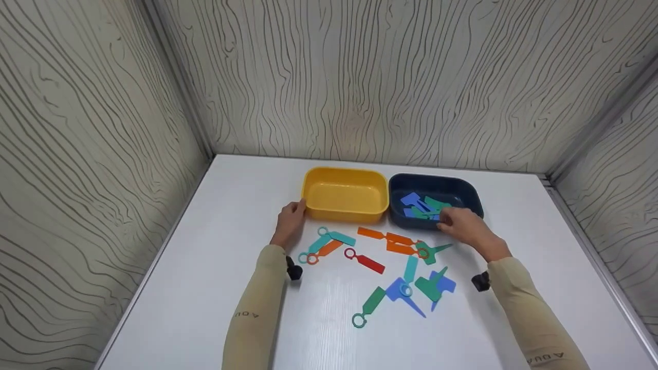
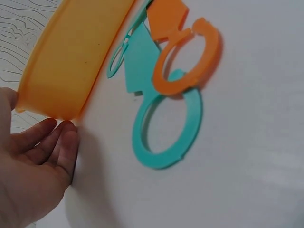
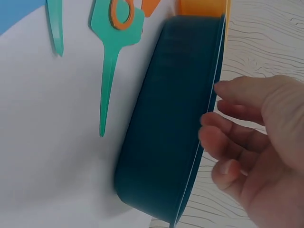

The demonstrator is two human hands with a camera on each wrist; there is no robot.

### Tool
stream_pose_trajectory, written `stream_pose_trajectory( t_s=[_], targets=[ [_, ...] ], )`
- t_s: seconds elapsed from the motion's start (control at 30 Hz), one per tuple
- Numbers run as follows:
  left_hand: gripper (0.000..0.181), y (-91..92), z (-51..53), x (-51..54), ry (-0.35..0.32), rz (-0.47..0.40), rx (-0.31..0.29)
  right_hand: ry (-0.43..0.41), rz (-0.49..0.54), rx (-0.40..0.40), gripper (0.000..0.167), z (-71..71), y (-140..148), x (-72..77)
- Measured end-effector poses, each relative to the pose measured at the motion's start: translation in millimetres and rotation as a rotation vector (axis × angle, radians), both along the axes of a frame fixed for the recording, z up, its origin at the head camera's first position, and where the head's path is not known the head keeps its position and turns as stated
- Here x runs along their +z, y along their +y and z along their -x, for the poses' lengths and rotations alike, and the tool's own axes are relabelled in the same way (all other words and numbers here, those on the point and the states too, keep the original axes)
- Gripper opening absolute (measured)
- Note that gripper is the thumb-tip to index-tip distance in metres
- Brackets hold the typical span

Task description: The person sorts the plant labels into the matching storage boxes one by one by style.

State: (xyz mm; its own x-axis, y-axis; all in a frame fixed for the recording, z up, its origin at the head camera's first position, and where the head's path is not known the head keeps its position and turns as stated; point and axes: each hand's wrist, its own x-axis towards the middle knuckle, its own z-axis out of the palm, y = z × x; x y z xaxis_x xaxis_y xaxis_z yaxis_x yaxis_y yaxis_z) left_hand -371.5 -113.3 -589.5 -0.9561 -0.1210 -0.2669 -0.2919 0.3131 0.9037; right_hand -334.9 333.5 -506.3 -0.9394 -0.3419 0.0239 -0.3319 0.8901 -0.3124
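Note:
My left hand (image 1: 290,223) touches the left end of a yellow plastic bin (image 1: 344,215). In the left wrist view, its fingertips rest against the bin's wall and the thumb is at the rim. My right hand (image 1: 465,226) is over the front right rim of a navy bin (image 3: 161,118), fingers loosely bent, with nothing visible between them. Inside the navy bin lie several T-shaped plant labels, among them a blue label (image 1: 409,199) and a green label (image 1: 437,203). The yellow bin's visible floor is bare.
In front of the bins lie ring-ended tags: a red tag (image 1: 370,263), a dark green tag (image 1: 373,300), and several orange and turquoise ones. Pointed green and blue labels, such as a blue label (image 1: 398,293), lie nearer the right arm. A patterned wall (image 1: 349,77) stands behind.

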Motion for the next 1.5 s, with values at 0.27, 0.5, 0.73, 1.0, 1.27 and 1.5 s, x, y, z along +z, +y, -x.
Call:
stream_pose_trajectory(
  t_s=[0.27, 0.5, 0.73, 1.0, 1.27, 1.5],
  targets=[
    [0.061, -0.5, -0.6, 0.3, 0.017, 0.013, -0.007, -0.164, -0.006, 0.030, 0.031, -10.3, -8, -1.4],
    [0.061, 0.2, 0.9, 1.4, -0.021, 0.018, 0.004, -0.294, -0.081, 0.030, 0.044, -16.0, -20, -7.0],
    [0.059, 0.6, 1.3, -1.9, -0.029, 0.021, 0.004, -0.398, -0.110, -0.008, 0.053, -20.0, -24, -19.2],
    [0.060, 1.5, -1.4, -3.0, 0.014, 0.033, -0.007, -0.437, -0.188, -0.030, 0.049, -17.7, -23, -28.5],
    [0.059, 2.6, -0.7, -0.1, 0.001, 0.021, -0.004, -0.468, -0.150, -0.097, 0.048, -17.3, -23, -34.0],
    [0.060, 2.6, 1.1, 1.7, -0.033, 0.021, 0.007, -0.464, -0.118, -0.108, 0.044, -15.8, -23, -34.9]
  ],
)
